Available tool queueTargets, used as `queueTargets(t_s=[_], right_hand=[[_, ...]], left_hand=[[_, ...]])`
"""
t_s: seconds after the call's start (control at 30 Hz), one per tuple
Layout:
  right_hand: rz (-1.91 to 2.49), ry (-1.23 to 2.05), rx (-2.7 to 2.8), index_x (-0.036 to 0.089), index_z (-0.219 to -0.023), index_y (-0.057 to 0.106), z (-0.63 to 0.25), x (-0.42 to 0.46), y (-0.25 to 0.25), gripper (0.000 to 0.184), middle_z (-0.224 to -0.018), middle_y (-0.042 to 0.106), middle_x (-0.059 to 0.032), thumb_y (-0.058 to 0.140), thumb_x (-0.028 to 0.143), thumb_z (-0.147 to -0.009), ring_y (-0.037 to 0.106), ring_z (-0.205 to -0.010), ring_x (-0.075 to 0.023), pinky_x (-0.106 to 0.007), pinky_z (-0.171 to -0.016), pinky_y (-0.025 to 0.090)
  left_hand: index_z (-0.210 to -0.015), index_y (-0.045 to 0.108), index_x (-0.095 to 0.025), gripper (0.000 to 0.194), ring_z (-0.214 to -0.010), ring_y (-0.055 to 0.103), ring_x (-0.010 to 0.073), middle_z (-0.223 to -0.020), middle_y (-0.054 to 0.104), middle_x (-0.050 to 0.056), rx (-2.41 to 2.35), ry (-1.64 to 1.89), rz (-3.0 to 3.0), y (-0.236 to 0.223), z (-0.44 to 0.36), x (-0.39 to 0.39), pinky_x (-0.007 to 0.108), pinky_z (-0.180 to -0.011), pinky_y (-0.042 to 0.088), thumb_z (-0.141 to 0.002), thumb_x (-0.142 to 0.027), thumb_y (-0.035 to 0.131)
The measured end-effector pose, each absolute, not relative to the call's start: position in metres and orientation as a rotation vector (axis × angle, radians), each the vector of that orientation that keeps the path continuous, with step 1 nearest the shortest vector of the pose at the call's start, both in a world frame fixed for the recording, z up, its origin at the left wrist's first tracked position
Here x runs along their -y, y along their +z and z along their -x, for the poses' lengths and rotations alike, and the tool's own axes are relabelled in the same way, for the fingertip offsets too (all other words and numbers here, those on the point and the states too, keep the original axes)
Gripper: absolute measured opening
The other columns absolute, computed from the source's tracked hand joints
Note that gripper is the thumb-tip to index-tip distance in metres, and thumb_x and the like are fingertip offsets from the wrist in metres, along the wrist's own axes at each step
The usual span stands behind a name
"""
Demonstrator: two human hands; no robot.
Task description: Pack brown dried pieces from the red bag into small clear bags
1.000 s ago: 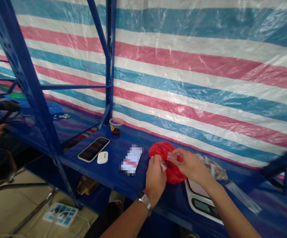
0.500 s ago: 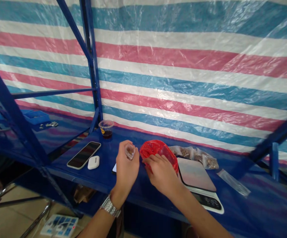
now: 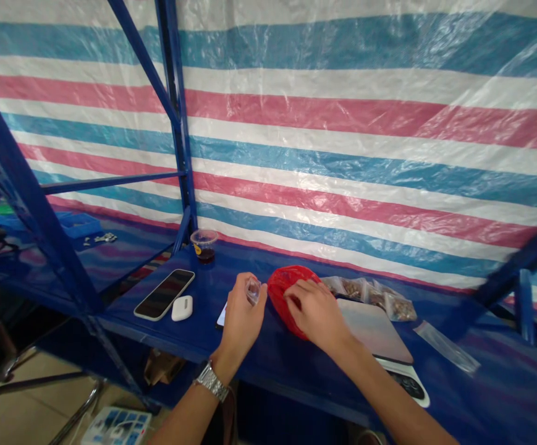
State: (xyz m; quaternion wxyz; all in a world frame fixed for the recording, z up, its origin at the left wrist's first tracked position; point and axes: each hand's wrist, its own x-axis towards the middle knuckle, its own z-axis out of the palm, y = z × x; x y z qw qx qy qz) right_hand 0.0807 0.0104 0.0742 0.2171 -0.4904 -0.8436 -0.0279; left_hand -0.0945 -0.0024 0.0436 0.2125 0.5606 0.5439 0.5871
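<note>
Clear plastic piece (image 3: pixel 252 290), seen from the head camera, is held at the fingertips of the left hand (image 3: pixel 245 318), its long axis tilted up and to the right, though its exact shape is hard to make out. That hand is closed around it, with the wrist toward the person and a metal wristwatch (image 3: pixel 211 381) on the wrist. Just to its right lies a crumpled red plastic bag (image 3: pixel 287 300), its long axis running roughly front to back on the blue steel shelf (image 3: pixel 268 371). The right hand (image 3: pixel 317 315) lies on the bag's right side, fingers curved over it; whether they grip it, I cannot tell. Beyond it sit small clear bags of brown pieces (image 3: pixel 370 295) and a digital kitchen scale (image 3: pixel 374 330). Left of the hands lie a smartphone (image 3: pixel 164 295) and a white earbud case (image 3: pixel 181 308). A plastic cup of dark liquid (image 3: pixel 204 246) stands farther back, its yellow mark too small to read.
</note>
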Motion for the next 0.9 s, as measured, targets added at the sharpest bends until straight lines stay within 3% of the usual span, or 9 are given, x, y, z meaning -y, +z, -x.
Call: queueTargets(t_s=[0.17,0.33,0.7,0.9], right_hand=[[1.231,-0.106,2.241,0.025,-0.101,0.074,-0.101,0.0,0.111,0.02,-0.104,0.075,-0.0043,0.054,0.023,-0.101,0.065,-0.099,-0.0219,-0.035,-0.089,0.042],[1.201,-0.101,2.382,0.028,-0.105,0.076,-0.11,0.011,0.121,0.022,-0.104,0.074,-0.0029,0.057,0.019,-0.099,0.066,-0.1,-0.0216,-0.038,-0.093,0.043],[1.212,0.101,2.093,0.026,-0.102,0.076,-0.156,0.018,0.112,0.022,-0.104,0.076,-0.0035,0.056,0.019,-0.098,0.069,-0.097,-0.0197,-0.034,-0.095,0.049],[1.165,0.401,2.038,0.027,-0.111,0.072,-0.171,0.047,0.095,0.017,-0.103,0.074,-0.0019,0.065,0.03,-0.096,0.068,-0.09,-0.0176,-0.028,-0.08,0.051]], left_hand=[[-0.094,0.058,-0.022,0.011,-0.068,0.063,0.0165,-0.076,0.066,-0.002,-1.399,1.517,-1.683,0.036,0.071,0.001,0.026,-0.066,0.044,-0.091,-0.031,0.064],[-0.099,0.06,-0.022,0.008,-0.076,0.069,0.019,-0.087,0.073,0.002,-1.26,1.416,-1.733,0.034,0.038,0.003,0.028,-0.068,0.047,-0.091,-0.025,0.06],[-0.094,0.052,-0.022,0.017,-0.069,0.059,0.0152,-0.076,0.059,-0.004,-1.199,1.46,-1.608,0.029,-0.007,0.004,0.027,-0.067,0.045,-0.092,-0.036,0.062],[-0.117,0.049,-0.022,0.038,-0.093,0.061,0.0201,-0.102,0.061,0.005,-1.152,1.504,-1.692,0.024,-0.028,0.012,0.034,-0.085,0.05,-0.083,-0.02,0.066]])
